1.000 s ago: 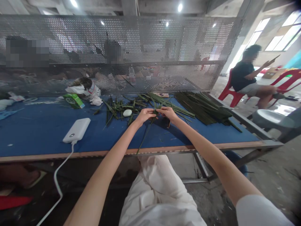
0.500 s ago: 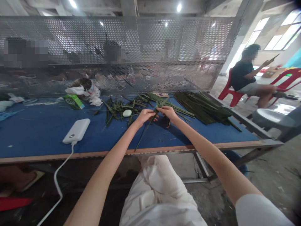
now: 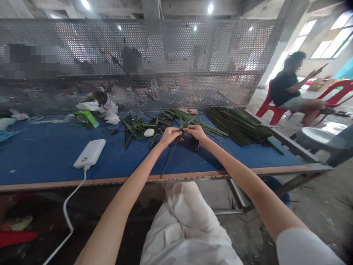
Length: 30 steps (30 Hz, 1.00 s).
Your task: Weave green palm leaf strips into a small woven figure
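My left hand (image 3: 171, 136) and my right hand (image 3: 194, 132) meet above the blue tabletop (image 3: 41, 162), both pinching a narrow green palm leaf (image 3: 172, 158). Its long tail hangs down toward the table's front edge. Just left of my left hand lies a loose heap of cut palm leaves (image 3: 140, 127), with a white egg-shaped stone (image 3: 149, 132) among them. A dark green bundle of long leaf strips (image 3: 237, 125) lies to the right of my right hand. Part of the held leaf is hidden by my fingers.
A white power bank (image 3: 89, 153) with a white cable (image 3: 65, 209) sits at the table's front left. A green box (image 3: 86, 119) and white plastic bags (image 3: 97, 105) stand at the back. A perforated metal screen (image 3: 138, 48) rises behind the table. A seated person (image 3: 286, 88) occupies a red chair at right.
Both hands stay close together on the leaf, with only slight finger shifts. The leaf's lower tail has swung a little to the right.
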Motion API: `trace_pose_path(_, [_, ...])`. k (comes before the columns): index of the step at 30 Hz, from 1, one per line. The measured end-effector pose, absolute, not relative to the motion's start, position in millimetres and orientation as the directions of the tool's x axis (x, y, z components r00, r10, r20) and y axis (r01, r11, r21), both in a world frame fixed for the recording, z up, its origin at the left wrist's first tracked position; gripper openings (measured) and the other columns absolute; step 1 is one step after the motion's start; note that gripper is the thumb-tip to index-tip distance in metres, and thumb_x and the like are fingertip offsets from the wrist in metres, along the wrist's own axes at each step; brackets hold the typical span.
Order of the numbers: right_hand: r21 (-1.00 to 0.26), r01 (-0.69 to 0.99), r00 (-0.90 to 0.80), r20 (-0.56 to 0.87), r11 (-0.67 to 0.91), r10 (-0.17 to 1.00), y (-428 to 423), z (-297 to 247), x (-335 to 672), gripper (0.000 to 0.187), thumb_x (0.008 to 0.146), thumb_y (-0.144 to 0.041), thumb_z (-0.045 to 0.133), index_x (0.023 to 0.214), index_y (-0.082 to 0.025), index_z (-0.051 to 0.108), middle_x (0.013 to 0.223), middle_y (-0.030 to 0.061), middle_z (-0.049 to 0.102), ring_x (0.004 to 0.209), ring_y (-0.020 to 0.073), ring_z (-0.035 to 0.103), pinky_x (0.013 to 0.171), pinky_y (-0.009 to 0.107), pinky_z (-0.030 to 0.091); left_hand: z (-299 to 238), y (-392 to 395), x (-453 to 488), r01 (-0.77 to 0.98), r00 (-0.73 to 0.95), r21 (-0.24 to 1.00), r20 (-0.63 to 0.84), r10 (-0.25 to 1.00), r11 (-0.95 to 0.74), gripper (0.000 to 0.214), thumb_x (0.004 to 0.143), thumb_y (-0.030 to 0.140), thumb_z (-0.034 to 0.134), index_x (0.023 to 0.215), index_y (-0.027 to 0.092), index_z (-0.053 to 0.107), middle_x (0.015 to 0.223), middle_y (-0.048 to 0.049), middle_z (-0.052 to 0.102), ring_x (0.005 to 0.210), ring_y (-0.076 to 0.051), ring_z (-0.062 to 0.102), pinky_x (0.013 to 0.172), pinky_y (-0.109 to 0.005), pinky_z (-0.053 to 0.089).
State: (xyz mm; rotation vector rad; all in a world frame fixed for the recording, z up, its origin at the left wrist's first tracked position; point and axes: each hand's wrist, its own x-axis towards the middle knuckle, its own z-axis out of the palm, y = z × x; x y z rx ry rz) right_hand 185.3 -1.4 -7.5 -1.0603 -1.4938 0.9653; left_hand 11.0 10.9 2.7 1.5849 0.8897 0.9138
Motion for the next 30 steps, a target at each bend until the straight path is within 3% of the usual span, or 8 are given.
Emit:
trace_pose_path(4, [-0.956,0.088,-0.110,0.271,0.281,0.956,-1.4,-5.2,185.6,0.043,0.064,-0.057,0.069,0.058,-0.017,0.053,0.057,-0.0033,0.044,0.057,0.0095,0.040,0.054,0.025,0.030,3.6,14.2,6.6,-0.017,0.473,0.999,0.036,0.880,-0.032,0.034,0.075,0.042,0.071,0.089,0.011,0.073,0.083,-0.0095,0.074,0.074,-0.020,0.069,0.074,-0.032,0.053])
trace_pose_path(9, [-0.965,0.057,-0.154,0.244,0.255,0.958,-0.5,-7.5,183.0,0.045,0.062,-0.058,0.071,0.061,-0.017,0.055,0.059,-0.0032,0.045,0.056,0.0089,0.039,0.054,0.025,0.029,-2.9,23.0,0.8,-0.030,0.505,0.995,-0.070,0.860,0.099,0.034,0.066,0.040,0.081,0.084,0.012,0.073,0.086,-0.0100,0.074,0.075,-0.017,0.068,0.077,-0.028,0.051])
trace_pose_path(15, [-0.971,0.054,-0.162,0.220,0.231,0.962,-0.8,-9.8,181.4,0.042,0.061,-0.055,0.071,0.062,-0.016,0.057,0.060,-0.0030,0.048,0.056,0.0082,0.040,0.055,0.024,0.030,-6.5,23.6,1.8,-0.011,0.468,0.996,-0.077,0.880,0.093,0.035,0.057,0.036,0.086,0.078,0.011,0.073,0.079,-0.0094,0.073,0.068,-0.016,0.067,0.067,-0.025,0.049])
trace_pose_path(25, [-0.987,-0.068,-0.212,0.156,0.144,0.965,-9.6,-0.4,179.4,0.029,0.069,-0.046,0.063,0.068,-0.017,0.057,0.067,-0.0017,0.051,0.064,0.0106,0.046,0.059,0.023,0.035,0.9,21.1,3.2,-0.021,0.408,0.996,-0.069,0.910,0.085,0.018,0.062,0.028,0.079,0.070,0.013,0.072,0.072,-0.0069,0.073,0.067,-0.017,0.067,0.070,-0.027,0.051])
trace_pose_path(30, [-0.988,-0.009,-0.142,0.151,0.152,0.978,-7.7,-4.0,180.1,0.039,0.065,-0.054,0.070,0.066,-0.017,0.058,0.065,-0.0013,0.050,0.064,0.0110,0.046,0.058,0.024,0.035,3.6,16.0,5.3,0.078,0.405,0.996,-0.073,0.911,0.046,0.016,0.064,0.027,0.077,0.068,0.013,0.071,0.068,-0.0071,0.072,0.064,-0.017,0.067,0.069,-0.028,0.051])
